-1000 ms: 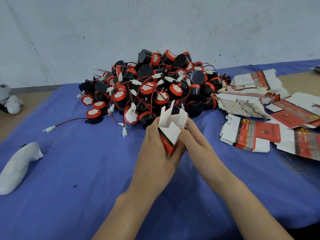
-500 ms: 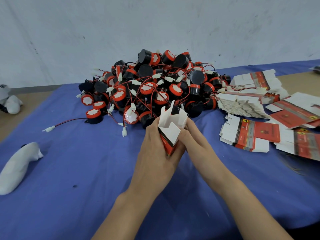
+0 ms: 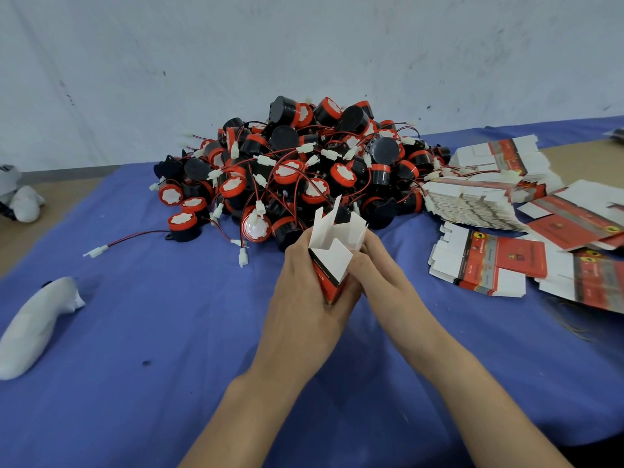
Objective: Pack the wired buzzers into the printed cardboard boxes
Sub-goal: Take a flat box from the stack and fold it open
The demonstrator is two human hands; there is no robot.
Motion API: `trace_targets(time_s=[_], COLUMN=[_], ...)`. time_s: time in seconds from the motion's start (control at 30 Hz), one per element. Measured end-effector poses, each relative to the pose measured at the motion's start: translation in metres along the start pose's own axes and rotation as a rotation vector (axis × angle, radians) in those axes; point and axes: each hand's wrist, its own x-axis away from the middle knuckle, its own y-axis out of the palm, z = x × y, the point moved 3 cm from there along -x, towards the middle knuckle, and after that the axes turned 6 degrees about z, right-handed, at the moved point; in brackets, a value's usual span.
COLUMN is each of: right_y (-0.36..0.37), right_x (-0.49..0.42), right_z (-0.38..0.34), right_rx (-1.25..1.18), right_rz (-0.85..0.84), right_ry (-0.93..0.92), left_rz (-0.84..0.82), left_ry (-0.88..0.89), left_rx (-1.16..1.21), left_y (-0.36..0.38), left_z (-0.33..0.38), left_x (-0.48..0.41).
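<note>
Both hands (image 3: pixel 305 298) hold 1 box (image 3: pixel 332 265), flaps up

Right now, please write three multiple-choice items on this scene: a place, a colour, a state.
1. The flat boxes lie where from the buzzer pile? A left B right C on top
2. The cloth is: A green B blue C yellow
3. The flaps of the box in the left hand and right hand are: A taped shut B torn off C open
Answers: B, the stacks lie to the pile's right; B, the cloth shows blue; C, the white flaps stand up.
</note>
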Motion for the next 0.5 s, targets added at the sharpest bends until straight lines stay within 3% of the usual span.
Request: trace_targets(time_s=[0.5], right_y=[0.0009], right_x=[0.0019], right_z=[-0.0012], right_rx=[0.009], right_rz=[0.008], right_ry=[-0.01], left_rz=[-0.008], left_ry=[0.008], left_rx=[0.02], left_y=[0.001], left_z=[-0.0041], left_x=[-0.0027])
